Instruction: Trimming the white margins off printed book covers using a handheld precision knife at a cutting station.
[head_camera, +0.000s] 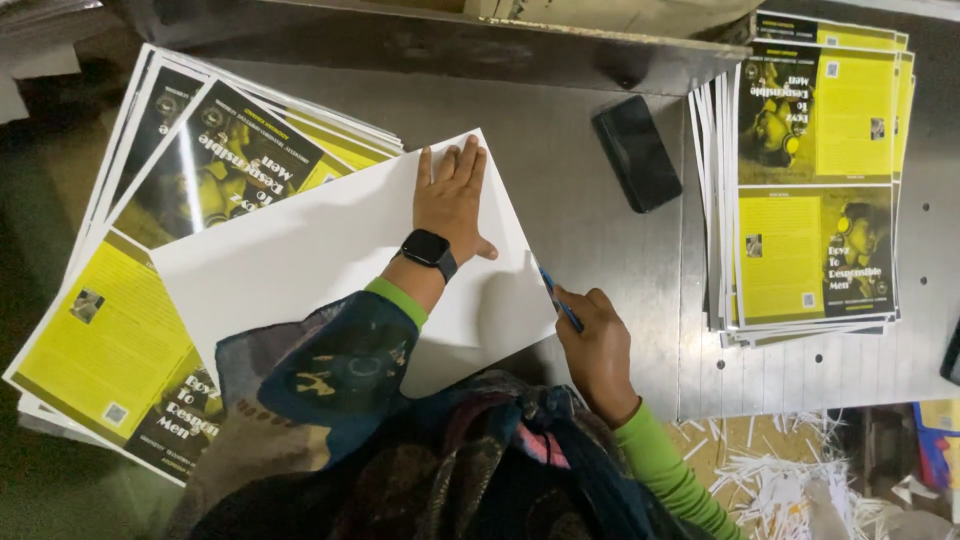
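My left hand lies flat, fingers spread, on a blank white sheet that rests tilted on the metal table. A black watch sits on that wrist. My right hand grips a blue pen, its tip touching the sheet's right edge. The white sheet partly covers a fanned stack of yellow and black printed covers at the left.
A second stack of yellow and black printed covers lies at the right. A black phone rests between the stacks near a raised metal guard. White paper trimmings pile up below the table's front edge.
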